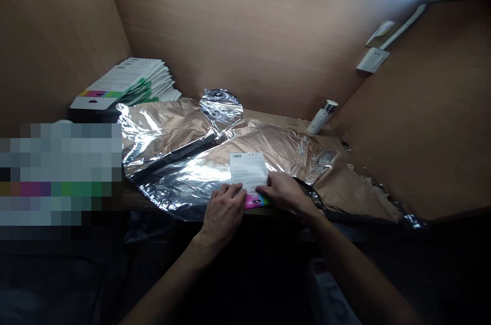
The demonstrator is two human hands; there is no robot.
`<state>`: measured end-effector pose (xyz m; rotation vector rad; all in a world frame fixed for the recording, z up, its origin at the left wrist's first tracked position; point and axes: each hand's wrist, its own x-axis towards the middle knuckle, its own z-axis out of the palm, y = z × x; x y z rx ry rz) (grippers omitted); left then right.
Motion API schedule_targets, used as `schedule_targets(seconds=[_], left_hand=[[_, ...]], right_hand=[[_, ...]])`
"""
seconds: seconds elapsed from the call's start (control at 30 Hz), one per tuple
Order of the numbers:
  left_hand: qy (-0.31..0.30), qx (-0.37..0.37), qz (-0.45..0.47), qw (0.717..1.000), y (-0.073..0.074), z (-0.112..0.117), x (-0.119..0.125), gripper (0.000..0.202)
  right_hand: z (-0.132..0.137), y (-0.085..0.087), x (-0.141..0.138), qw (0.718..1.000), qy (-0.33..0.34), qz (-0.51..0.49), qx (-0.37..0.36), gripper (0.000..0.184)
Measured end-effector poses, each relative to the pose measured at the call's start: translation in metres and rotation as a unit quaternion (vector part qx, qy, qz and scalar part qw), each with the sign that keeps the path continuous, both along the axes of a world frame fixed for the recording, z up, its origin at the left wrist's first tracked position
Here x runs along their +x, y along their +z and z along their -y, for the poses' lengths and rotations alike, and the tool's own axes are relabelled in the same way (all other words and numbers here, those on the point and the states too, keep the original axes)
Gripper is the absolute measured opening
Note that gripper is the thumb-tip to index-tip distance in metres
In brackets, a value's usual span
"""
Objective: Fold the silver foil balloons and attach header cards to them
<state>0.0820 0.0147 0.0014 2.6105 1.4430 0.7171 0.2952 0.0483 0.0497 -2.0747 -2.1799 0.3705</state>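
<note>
- I'm seeing a pixelated patch (pixel 57 176) covering the far left of the view, so I can't make out what lies there.
- Behind it, a stack of printed cards (pixel 126 82) is sitting against the cardboard wall (pixel 238 23), fanned slightly.
- A crumpled aluminium foil sheet (pixel 169 181) is spreading across the table (pixel 276 116), with a round foil disc (pixel 221 109) resting at its back edge.
- My left grip (pixel 222 212) is lying flat, fingers together, pressing the near left corner of the white printed card (pixel 248 171).
- That card is lying on the foil, its long axis pointing away from me and leaning slightly left, a barcode at its far end and a pink multicoloured strip (pixel 256 201) at its near end.
- My right grip (pixel 282 192) is pressing flat beside it, fingers extended, pinching nothing that I can see.
- Further right, a white bottle (pixel 322 116) is standing near the wall, below a wall socket (pixel 373 59).
</note>
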Motion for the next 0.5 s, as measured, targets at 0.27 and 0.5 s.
schedule_targets(seconds=[0.27, 0.5], left_hand=[[0.018, 0.033, -0.071, 0.997, 0.022, 0.008, 0.008, 0.054], [-0.081, 0.03, 0.178, 0.98, 0.041, 0.039, -0.009, 0.029]], right_hand=[[0.035, 0.002, 0.009, 0.915, 0.009, -0.402, -0.034, 0.027], [0.118, 0.017, 0.032, 0.828, -0.095, -0.514, 0.202, 0.043]])
